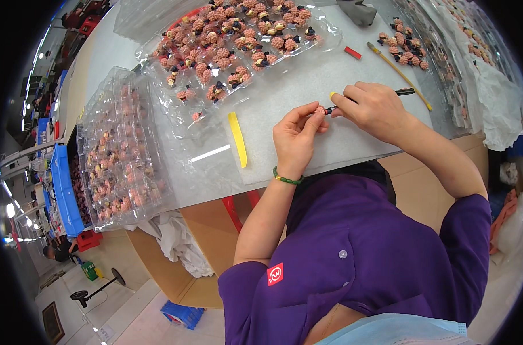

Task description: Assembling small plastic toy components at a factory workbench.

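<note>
My left hand pinches a small pink knobbly figurine between thumb and fingertips, above the white work surface. In my right hand is a thin, dark, pen-like tool. Its near end touches or almost touches the figurine, and its black far end sticks out past the knuckles. Something yellow covers a fingertip of the right hand. My fingers hide most of the figurine and the middle of the tool, so the tool's exact kind does not show.
Clear plastic trays of pink figurines stand at left; another tray lies beyond my hands. Loose figurines sit at far right, near a yellowish stick and a red block. A yellow strip lies left of my hands.
</note>
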Tool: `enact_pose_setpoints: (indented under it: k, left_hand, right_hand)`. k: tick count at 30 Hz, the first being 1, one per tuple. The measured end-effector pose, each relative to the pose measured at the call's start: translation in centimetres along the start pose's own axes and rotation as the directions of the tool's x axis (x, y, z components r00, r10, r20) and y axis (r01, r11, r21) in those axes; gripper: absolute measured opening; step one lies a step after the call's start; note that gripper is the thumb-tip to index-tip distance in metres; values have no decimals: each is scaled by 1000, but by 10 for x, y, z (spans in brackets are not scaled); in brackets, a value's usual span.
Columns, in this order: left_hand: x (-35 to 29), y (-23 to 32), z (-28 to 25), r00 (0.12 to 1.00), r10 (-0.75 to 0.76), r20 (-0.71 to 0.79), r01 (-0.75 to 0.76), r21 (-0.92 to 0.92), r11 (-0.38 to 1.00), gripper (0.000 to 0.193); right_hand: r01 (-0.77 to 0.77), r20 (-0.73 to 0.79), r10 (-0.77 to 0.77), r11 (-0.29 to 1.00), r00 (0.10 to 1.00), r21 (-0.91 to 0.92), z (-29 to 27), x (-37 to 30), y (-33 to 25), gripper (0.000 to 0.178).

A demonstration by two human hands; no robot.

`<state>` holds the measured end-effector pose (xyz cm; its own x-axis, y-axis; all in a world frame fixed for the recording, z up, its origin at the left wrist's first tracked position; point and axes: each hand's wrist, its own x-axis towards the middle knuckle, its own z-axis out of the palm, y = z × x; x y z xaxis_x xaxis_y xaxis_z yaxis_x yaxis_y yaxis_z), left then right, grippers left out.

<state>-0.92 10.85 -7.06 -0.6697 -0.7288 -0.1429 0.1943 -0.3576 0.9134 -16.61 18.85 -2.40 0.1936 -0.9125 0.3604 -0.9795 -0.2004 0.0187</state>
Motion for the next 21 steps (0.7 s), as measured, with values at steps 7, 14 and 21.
enact_pose_setpoints:
  k: [7,14,21]
  left_hand:
    - [0,-1,0,1000,-4,-16,4,9,1000,20]
    - [1,1,1,1000,-6,-26,6,1,1000,19]
    - [1,2,1,999,-11,-31,11,9,1000,18]
  right_hand:
    - [-6,11,6,1000,1000,-5,-1,0,-3,26]
    - [-15,10,15,1000,1000,23,-1,0,-5,25]
    - [-23,5,23,999,1000,29,0,-2,-5,25]
